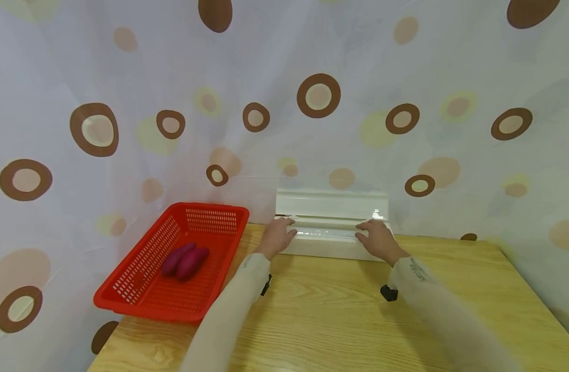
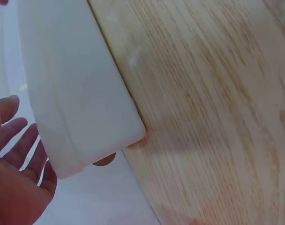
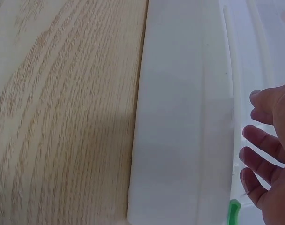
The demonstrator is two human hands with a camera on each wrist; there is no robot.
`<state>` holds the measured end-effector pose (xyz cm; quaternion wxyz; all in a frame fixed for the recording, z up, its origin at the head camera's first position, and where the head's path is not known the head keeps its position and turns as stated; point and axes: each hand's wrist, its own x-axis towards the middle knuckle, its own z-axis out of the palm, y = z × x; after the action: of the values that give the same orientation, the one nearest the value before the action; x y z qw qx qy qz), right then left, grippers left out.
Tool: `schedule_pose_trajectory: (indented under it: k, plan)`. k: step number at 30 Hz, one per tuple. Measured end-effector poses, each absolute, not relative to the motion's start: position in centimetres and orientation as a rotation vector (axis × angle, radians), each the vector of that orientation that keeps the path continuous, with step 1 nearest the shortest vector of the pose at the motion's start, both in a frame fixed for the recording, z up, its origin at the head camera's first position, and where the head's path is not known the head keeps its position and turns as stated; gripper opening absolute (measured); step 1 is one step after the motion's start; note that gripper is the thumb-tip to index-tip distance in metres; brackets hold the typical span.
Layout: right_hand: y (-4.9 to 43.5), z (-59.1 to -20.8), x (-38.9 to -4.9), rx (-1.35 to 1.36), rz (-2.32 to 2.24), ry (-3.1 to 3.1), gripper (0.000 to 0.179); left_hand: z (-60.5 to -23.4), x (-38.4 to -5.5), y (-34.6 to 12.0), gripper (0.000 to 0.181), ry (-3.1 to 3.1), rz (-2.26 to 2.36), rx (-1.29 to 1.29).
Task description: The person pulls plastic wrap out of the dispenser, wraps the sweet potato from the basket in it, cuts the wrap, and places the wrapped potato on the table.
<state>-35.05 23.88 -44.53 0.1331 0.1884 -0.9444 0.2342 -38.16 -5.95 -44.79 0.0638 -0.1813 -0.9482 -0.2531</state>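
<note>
A long white box [image 1: 331,250], which looks like a cling film dispenser, lies against the back of the table with its lid [image 1: 331,204] raised. Something clear and glossy [image 1: 319,233] shows along its opening. My left hand [image 1: 276,236] is at the box's left end, thumb and fingers apart. At the right end, my right hand [image 1: 379,242] reaches over the opening with loosely bent fingers. In the right wrist view, the right fingers [image 3: 259,161] are spread, and a small green piece [image 3: 233,212] shows at the box's end. Neither hand visibly grips anything.
On the left stands a red plastic basket [image 1: 214,293] holding purple sweet potatoes [image 1: 192,262]. The wooden table [image 1: 321,315] extends in front of the box and to its right. A patterned curtain [image 1: 275,62] hangs right behind the box.
</note>
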Motion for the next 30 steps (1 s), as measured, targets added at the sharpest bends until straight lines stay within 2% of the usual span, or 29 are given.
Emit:
schedule_pose_trajectory:
  k: [7, 14, 20, 30]
  plan:
    - [23.5, -45.5, -35.9, 0.453, 0.621, -2.851, 0.029, -45.0, -38.1, -5.2, 0.033, -2.939, -0.593, -0.505]
    - [23.3, -44.9, -35.8, 0.362, 0.694, -2.886, 0.029, -45.3, -38.2, -4.5, 0.022, -2.888, -0.677, -0.467]
    - [23.3, -45.3, -35.9, 0.263, 0.75, -2.881, 0.025, -45.6, -38.4, -4.0, 0.02, -2.878, -0.711, -0.442]
    - [23.4, -45.8, -36.2, 0.315, 0.774, -2.784, 0.022, -45.5, -38.1, -3.4, 0.023, -2.865, -0.661, -0.424]
